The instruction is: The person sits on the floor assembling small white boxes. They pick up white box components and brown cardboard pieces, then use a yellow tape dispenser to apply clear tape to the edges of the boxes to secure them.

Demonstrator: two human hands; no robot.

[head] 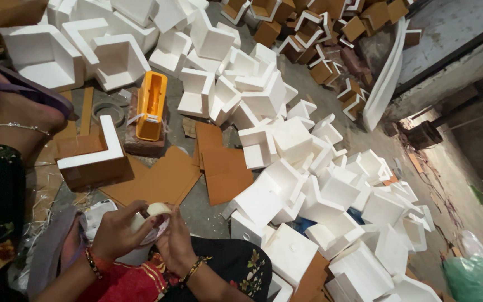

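Hands: left hand (119, 230) and right hand (175, 243) together over the lap, at the lower edge of the floor area in view.
Tape roll: pale roll of tape (153, 219) held between both hands, above the red and black floral cloth (141, 282).
Left fingers: closed around the near side of the tape roll, thumb across its top.
Right fingers: curled against the far side of the tape roll, gripping it; fingertips hidden behind the roll.
Wrists: beaded bangle (91, 263) on the left, gold bangle (192, 269) on the right.
Floor (197, 215): grey, bare patch just beyond the hands.
Cardboard sheets (225, 170): brown, flat on the floor, near the hands.
Wrapped corner piece (93, 159): white foam angle partly cased in brown cardboard, lying beyond the left hand.
Tape dispenser (151, 106): orange, resting on a brick, further out.
Foam heap (320, 184): white L-shaped foam corner pieces piled across the floor to the right and along the far side.
Finished heap (320, 50): cardboard-faced corners stacked toward the far right corner.
Foot (20, 109): sandalled, with anklet, at the left edge.
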